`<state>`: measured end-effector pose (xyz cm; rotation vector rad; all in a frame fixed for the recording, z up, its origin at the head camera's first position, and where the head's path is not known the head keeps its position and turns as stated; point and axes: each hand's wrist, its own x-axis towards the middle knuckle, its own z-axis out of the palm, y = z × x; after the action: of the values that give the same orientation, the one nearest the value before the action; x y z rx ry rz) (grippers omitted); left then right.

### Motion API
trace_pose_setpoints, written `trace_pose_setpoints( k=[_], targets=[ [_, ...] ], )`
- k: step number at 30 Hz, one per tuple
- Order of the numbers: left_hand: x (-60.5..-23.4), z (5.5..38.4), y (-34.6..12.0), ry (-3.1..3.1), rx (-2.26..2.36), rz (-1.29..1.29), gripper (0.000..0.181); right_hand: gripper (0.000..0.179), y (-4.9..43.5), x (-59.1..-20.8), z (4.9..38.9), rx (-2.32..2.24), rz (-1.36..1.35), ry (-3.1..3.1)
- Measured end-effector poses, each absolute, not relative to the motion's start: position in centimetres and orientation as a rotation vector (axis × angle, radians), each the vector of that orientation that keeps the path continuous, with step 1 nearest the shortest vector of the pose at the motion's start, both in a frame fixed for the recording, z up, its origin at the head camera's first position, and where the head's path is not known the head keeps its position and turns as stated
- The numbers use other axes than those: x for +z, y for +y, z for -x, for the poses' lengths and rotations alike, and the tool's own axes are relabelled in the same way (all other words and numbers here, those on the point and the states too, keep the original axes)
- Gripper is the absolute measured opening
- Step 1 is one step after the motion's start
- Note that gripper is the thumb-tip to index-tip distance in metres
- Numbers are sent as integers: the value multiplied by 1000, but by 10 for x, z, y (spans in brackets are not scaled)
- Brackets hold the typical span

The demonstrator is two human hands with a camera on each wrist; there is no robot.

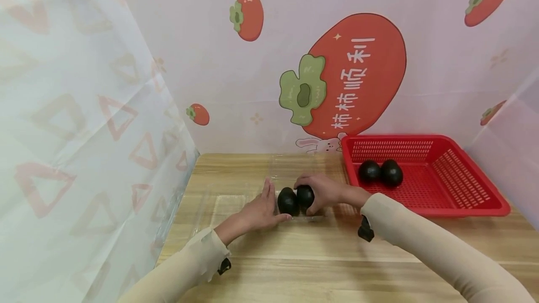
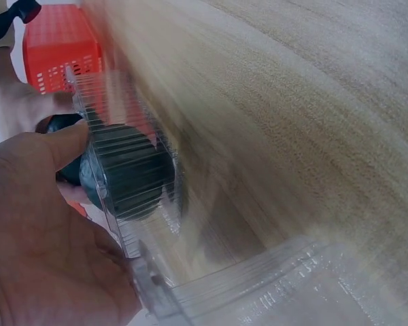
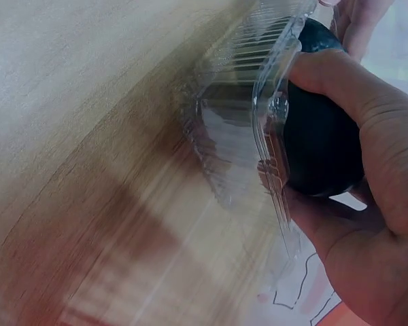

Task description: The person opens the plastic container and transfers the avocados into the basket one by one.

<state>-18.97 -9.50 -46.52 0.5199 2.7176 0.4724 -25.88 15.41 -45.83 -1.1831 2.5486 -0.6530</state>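
Note:
A clear plastic clamshell box (image 3: 221, 146) stands on the wooden table with one dark avocado (image 1: 288, 202) in it. My right hand (image 1: 321, 192) grips a second dark avocado (image 3: 323, 139), thumb and fingers curved round its sides, at the box's rim beside the first one. At the box's left side is my left hand (image 1: 262, 210), its fingers straight and its thumb stretched along the front rim. In the left wrist view, the left thumb (image 2: 69, 141) touches the rim, and the first avocado shows through the ribbed wall.
A red perforated basket (image 1: 471, 172) stands at the right with two dark avocados (image 1: 391, 173) in its left part. Another clear plastic container (image 1: 227, 205) lies left of the box. A printed cloth (image 1: 223, 60) hangs behind the wooden table (image 1: 294, 261) and at its sides.

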Motion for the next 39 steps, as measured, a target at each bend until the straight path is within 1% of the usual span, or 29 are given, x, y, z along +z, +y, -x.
trace_pose_setpoints(
  k=[12, 17, 22, 32, 39],
  targets=[
    [-468, 191, -98, 2724, 498, -538, 114, 66, 165, -450, 258, -813, 1230, 2575],
    [-469, 190, -99, 2715, 526, -551, 115, 68, 170, -443, 259, -878, 1242, 2573],
    [-471, 191, -100, 2711, 530, -548, 115, 70, 176, -437, 261, -906, 1288, 2566],
    [-472, 190, -100, 2704, 545, -553, 115, 74, 188, -424, 260, -942, 1260, 2576],
    [-472, 189, -99, 2707, 544, -551, 114, 74, 197, -415, 263, -966, 1304, 2650]
  ],
)
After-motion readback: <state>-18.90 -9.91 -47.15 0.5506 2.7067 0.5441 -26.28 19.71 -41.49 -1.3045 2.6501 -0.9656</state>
